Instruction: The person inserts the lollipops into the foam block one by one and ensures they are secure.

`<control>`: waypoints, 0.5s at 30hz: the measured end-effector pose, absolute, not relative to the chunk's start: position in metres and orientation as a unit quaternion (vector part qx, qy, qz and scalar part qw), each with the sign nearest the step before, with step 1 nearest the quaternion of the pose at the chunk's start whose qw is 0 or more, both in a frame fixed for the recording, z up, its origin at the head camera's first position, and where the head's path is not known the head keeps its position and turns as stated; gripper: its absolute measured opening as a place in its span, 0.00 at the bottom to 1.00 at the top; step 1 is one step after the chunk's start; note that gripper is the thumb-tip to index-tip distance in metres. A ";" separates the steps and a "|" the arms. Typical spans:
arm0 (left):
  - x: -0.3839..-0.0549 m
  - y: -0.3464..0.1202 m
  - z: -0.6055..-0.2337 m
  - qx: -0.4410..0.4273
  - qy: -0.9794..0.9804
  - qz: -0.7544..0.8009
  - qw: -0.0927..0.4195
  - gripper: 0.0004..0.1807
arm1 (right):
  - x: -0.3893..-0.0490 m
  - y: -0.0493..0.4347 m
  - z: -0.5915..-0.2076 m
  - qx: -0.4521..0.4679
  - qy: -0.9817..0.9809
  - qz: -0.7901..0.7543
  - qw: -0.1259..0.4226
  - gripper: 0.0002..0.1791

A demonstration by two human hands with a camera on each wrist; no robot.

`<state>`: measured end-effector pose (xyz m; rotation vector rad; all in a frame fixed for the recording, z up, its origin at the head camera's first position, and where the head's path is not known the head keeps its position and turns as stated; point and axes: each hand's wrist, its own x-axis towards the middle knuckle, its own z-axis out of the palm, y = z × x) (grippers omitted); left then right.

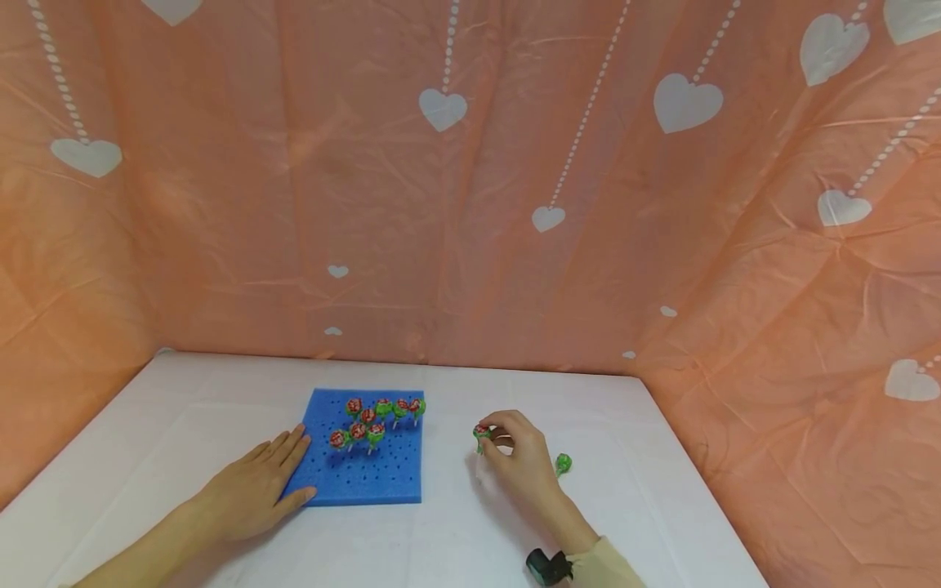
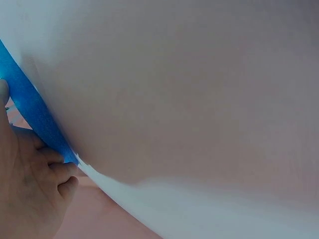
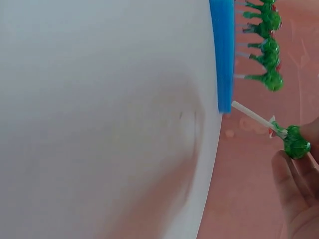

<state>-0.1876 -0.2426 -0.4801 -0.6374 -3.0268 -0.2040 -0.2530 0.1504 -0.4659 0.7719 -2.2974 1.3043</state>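
In the head view a blue foam board (image 1: 375, 482) dotted with small holes lies on the table. Several lollipops (image 1: 358, 430) in red and green wrappers stand in its upper part on their sticks. My left hand (image 1: 246, 494) rests flat along the board's left edge, fingers straight, thumb on the near corner. To the right of the board, my right hand (image 1: 524, 457) pinches a lollipop (image 3: 297, 143) by its wrapped head. Its white stick points down, above the table. Another green lollipop (image 1: 564, 464) lies on the table just right of that hand.
A white cloth covers the table (image 1: 456, 539). Orange curtain (image 1: 382, 204) with pale hearts hangs behind and on both sides. A dark strapped device (image 1: 547, 566) sits at my right wrist, by the sleeve.
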 end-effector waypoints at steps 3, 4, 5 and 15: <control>-0.188 -0.243 -0.481 -0.204 -0.976 -0.067 0.017 0.45 | -0.252 0.142 -0.465 0.288 -0.810 0.472 0.198 0.13; -0.188 -0.243 -0.481 -0.204 -0.976 -0.067 0.016 0.45 | -0.252 0.139 -0.465 0.291 -0.808 0.473 0.198 0.13; -0.188 -0.243 -0.481 -0.204 -0.976 -0.067 0.016 0.45 | -0.252 0.136 -0.465 0.294 -0.805 0.476 0.198 0.13; -0.189 -0.244 -0.482 -0.202 -0.977 -0.065 0.016 0.46 | -0.249 0.108 -0.468 0.321 -0.771 0.519 0.183 0.16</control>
